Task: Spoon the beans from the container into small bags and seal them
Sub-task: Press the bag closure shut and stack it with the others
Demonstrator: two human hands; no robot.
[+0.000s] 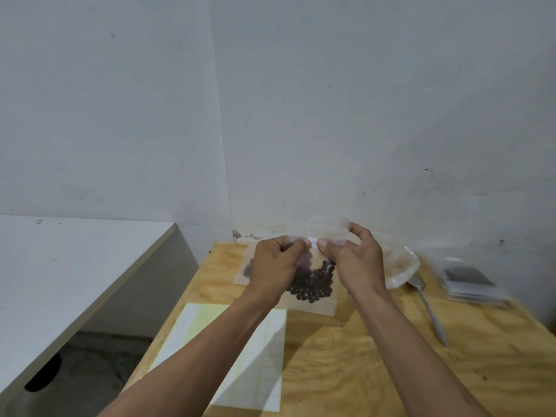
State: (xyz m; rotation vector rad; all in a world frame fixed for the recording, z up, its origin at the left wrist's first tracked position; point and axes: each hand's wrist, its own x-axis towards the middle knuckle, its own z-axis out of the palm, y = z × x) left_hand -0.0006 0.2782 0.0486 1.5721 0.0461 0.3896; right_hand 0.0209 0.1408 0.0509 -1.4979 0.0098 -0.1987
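A: Where is the bag of beans?

B: A small clear bag (313, 284) is held up above the wooden table (376, 356), in front of the wall. Dark round beans (313, 285) sit bunched in its lower half.

A: And the hands?

B: Both are at the bag's top edge. The left hand (272, 263) pinches the top strip between thumb and curled fingers. The right hand (355, 257) pinches it just beside, thumb tip near the left thumb, with its other fingers curled round the upper corner.

A: Anything else for the task?

B: A metal spoon (428, 308) lies flat on the table to the right, bowl towards the wall. Behind the right hand sits a larger clear plastic bag (400, 266), rumpled; I cannot tell what is in it. Another small bag with dark contents (245, 270) lies flat behind the left hand.

A: What else is on the table?

B: A stack of small bags (472, 284) far right, and a sheet of white and yellow paper (255, 377) near the front edge.
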